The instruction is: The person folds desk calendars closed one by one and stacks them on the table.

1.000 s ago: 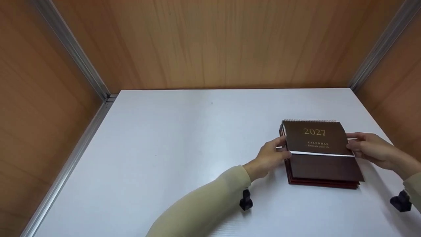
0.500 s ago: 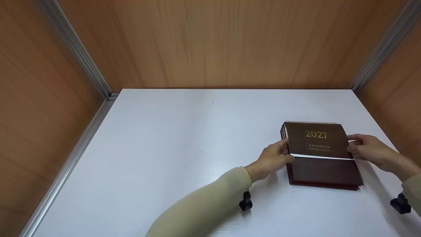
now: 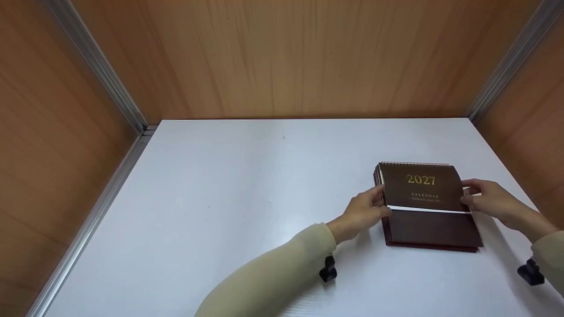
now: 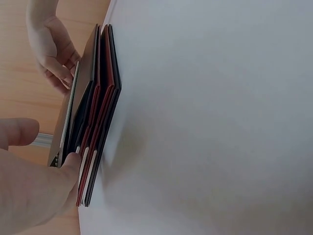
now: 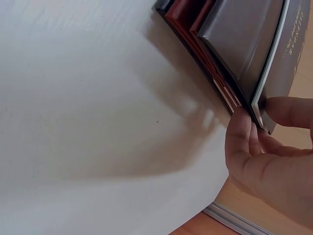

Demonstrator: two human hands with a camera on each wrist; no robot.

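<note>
A stack of desk calendars (image 3: 434, 226) lies at the right of the white table, their covers dark brown and red. The uppermost calendar (image 3: 421, 185) has a spiral along its far edge and "2027 CALENDAR" in gold on its brown pages. My left hand (image 3: 363, 213) holds its left side, thumb near the pages' corner; in the left wrist view its fingers lie along the stack's edges. My right hand (image 3: 491, 200) pinches the right side. In the right wrist view, the right thumb (image 5: 288, 110) lies over the pages and the fingers are below, partly hidden.
Wooden panels (image 3: 282, 57) with metal strips at the corners (image 3: 97, 66) enclose the white table (image 3: 211, 185) at the back and sides. A small black device (image 3: 328, 269) hangs under the left sleeve, another (image 3: 532, 272) under the right.
The top calendar's front edge has come slightly nearer, so less of the red covers shows beneath it. Both hands keep their places on its sides, with only a slight shift.
</note>
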